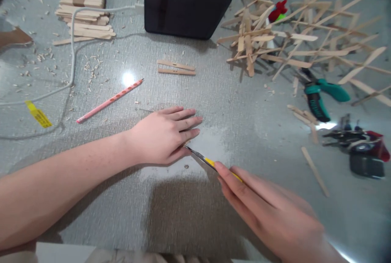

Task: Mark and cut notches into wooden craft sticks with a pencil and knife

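Observation:
My left hand (pixel 165 136) lies flat, palm down, on the grey table (pixel 183 210), its fingers pointing right and slightly apart. Whatever may be under its palm is hidden. My right hand (pixel 262 206) is closed around a slim yellow-and-black cutting knife (pixel 209 162). The knife's tip touches or nearly touches the spot between my left thumb and index finger. A small round dark bit (pixel 186 167) lies just below the tip. Above my left hand are two notched wooden sticks (pixel 176 69), side by side. To its upper left rests a pink pencil (pixel 110 101).
A dark phone (pixel 187 9) stands at the back, its white cable (pixel 73 47) curving left. Bundled wooden sticks (pixel 84 2) lie back left. Right are a stick structure (pixel 253 39), teal-handled pliers (pixel 317 96), a loose stick (pixel 315 172) and a black-and-red clutter (pixel 363 143).

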`<state>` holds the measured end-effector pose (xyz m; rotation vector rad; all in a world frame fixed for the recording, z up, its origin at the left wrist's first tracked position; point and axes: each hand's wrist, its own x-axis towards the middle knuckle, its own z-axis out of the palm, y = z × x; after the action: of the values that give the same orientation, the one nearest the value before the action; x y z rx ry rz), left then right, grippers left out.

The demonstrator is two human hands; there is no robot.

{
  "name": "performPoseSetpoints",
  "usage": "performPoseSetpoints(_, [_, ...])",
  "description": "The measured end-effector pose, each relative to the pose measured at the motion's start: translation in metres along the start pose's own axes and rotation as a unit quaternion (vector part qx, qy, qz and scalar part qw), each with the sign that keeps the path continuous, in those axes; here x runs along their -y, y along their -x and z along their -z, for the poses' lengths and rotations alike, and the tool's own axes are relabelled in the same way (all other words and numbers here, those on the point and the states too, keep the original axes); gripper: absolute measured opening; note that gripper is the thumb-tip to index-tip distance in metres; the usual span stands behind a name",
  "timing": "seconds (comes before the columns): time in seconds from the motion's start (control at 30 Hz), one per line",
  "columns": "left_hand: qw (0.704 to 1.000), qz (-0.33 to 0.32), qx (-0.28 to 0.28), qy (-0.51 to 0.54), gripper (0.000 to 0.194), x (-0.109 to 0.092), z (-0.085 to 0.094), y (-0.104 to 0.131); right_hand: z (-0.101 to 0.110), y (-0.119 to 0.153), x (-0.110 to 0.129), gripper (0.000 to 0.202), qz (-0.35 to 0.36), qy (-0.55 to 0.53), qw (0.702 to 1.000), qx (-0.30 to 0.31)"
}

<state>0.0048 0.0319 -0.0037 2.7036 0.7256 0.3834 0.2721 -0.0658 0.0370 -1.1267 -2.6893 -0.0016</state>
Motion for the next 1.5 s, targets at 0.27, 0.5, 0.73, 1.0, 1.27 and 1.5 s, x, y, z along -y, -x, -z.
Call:
performPoseSetpoints(0.27, [1.000, 0.004, -0.011, 0.011, 0.045, -0.001, 0.000, 0.001, -0.002, 0.000, 0.000, 0.057, 0.020, 0.008, 1.000, -0.011])
performPoseSetpoints(0.5, [1.000, 0.007, -0.012, 0.007, 0.045, 0.000, -0.001, 0.002, -0.001, 0.004, 0.001, 0.045, 0.027, 0.020, 0.999, 0.002])
performPoseSetpoints(0.73, [1.000, 0.008, -0.015, 0.017, 0.046, 0.000, -0.001, 0.001, 0.004, -0.001, 0.004, 0.046, 0.032, 0.043, 0.999, 0.001])
performPoseSetpoints(1.0, [1.000, 0.008, -0.021, 0.008, 0.045, -0.001, -0.002, 0.002, 0.002, 0.000, 0.001, 0.058, 0.030, 0.027, 0.999, 0.009])
performPoseSetpoints(1.27, [1.000, 0.008, -0.018, 0.025, 0.047, -0.001, -0.002, 0.003, 0.011, -0.006, 0.006, 0.071, 0.016, 0.044, 0.998, 0.035])
performPoseSetpoints(1.5, [1.000, 0.002, 0.006, 0.029, 0.063, 0.003, 0.001, 0.006, 0.010, -0.005, 0.002, 0.064, 0.022, 0.036, 0.998, 0.049])
